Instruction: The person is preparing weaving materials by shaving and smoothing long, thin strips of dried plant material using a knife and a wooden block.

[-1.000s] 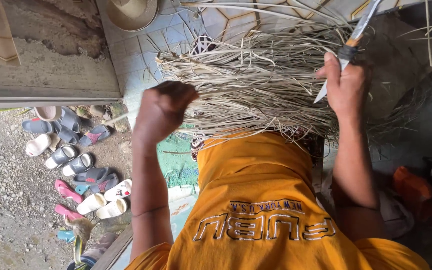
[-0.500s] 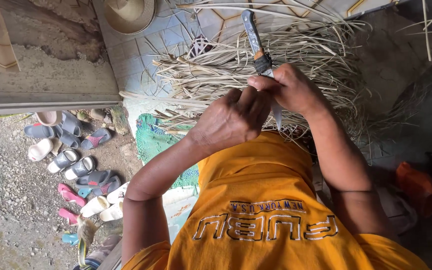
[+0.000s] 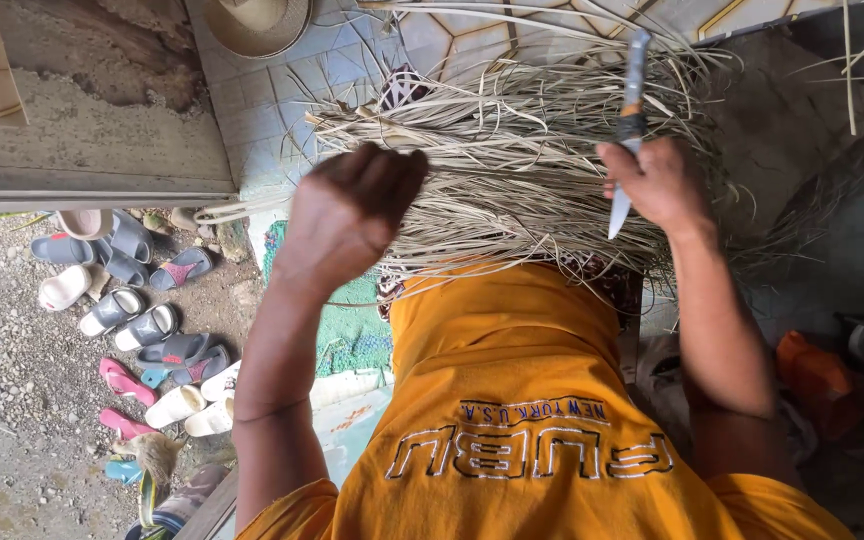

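The bundle of dry palm strips (image 3: 512,170) lies across the person's lap, its long axis running left to right, strands fanning out past both ends. The left hand (image 3: 352,215) sits at the bundle's left part, its grip closed into a loose fist around a pinch of strands at the near edge. The right hand (image 3: 657,185) is at the bundle's right part, its grip wrapped tight around the handle of a knife (image 3: 627,130); the knife stands across the strips, blade tip pointing back toward the person's orange shirt (image 3: 512,400). Both hands touch the bundle, the left one slightly nearer its middle. Beyond the bundle, a straw hat (image 3: 257,20) lies brim up on the tiled floor (image 3: 252,110); nothing shows inside it. Left of the bundle, well apart, sandals (image 3: 132,320) are scattered on gravel.
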